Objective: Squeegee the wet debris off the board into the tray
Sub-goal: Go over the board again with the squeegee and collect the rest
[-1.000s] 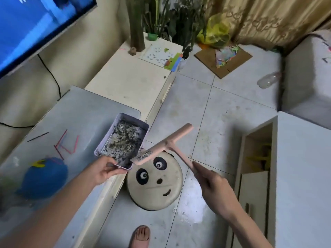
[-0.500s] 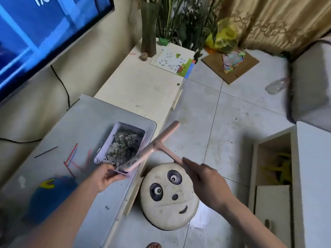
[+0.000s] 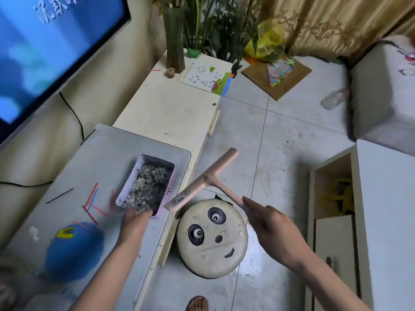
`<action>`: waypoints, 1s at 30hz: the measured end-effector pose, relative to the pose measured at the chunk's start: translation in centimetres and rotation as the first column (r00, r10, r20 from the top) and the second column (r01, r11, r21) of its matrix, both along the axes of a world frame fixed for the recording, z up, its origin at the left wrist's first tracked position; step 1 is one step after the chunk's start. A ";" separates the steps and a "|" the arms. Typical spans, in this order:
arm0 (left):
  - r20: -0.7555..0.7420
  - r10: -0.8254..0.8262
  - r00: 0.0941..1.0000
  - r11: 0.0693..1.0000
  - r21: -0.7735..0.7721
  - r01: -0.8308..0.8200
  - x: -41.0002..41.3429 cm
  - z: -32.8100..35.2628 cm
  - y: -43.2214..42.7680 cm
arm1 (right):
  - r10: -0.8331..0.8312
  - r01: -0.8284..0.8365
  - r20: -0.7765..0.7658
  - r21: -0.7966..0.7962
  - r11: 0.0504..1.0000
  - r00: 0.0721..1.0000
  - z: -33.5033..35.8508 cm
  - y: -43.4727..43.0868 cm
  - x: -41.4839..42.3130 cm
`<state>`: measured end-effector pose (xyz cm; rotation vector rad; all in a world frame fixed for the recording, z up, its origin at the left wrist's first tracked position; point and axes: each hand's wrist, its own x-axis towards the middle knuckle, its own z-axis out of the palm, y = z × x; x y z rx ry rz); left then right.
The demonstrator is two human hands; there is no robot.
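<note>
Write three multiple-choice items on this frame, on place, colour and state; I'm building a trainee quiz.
1. Where does the tray stand?
A. on the grey board
B. on the floor
C. on the panda stool

2. What colour is the squeegee?
A. blue
B. pink
C. green

3. What is the right hand doing?
A. hanging idle
B. holding the squeegee's handle
C. gripping the tray

Answers:
1 A, the grey board shows beneath it.
2 B, head and handle are both pink.
3 B, its fingers close on the handle's end.
</note>
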<state>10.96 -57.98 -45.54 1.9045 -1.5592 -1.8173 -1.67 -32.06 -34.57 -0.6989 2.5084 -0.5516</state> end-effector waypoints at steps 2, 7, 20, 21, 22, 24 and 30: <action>-0.086 -0.156 0.984 0.977 -0.159 0.141 -0.6 2.6 1.7 | -0.025 0.025 -0.023 -0.006 1.000 0.999 1.1 1.9 0.3; -0.017 -0.654 0.757 0.719 -0.327 0.614 -4.6 7.6 7.0 | -0.091 0.090 -0.069 -0.019 0.996 0.993 3.7 7.3 0.8; 0.276 -0.940 0.201 0.091 -0.364 0.927 -18.3 11.2 29.1 | -0.367 0.367 -0.094 -0.017 0.930 0.925 6.4 26.9 -2.4; 0.292 -0.943 0.157 0.041 -0.368 0.929 -20.6 10.7 32.2 | -0.402 0.403 -0.082 -0.015 0.915 0.912 6.3 30.0 -3.5; 0.289 -0.947 0.138 0.027 -0.357 0.934 -22.2 10.8 34.4 | -0.424 0.423 -0.083 -0.028 0.906 0.902 6.1 32.1 -4.4; 0.286 -0.952 0.108 0.005 -0.338 0.941 -24.8 10.9 38.1 | -0.454 0.453 -0.061 -0.022 0.891 0.889 5.7 35.4 -6.0; 0.263 -0.962 0.071 -0.018 -0.322 0.947 -32.7 9.7 47.2 | -0.501 0.501 -0.006 -0.041 0.865 0.865 4.7 44.0 -11.3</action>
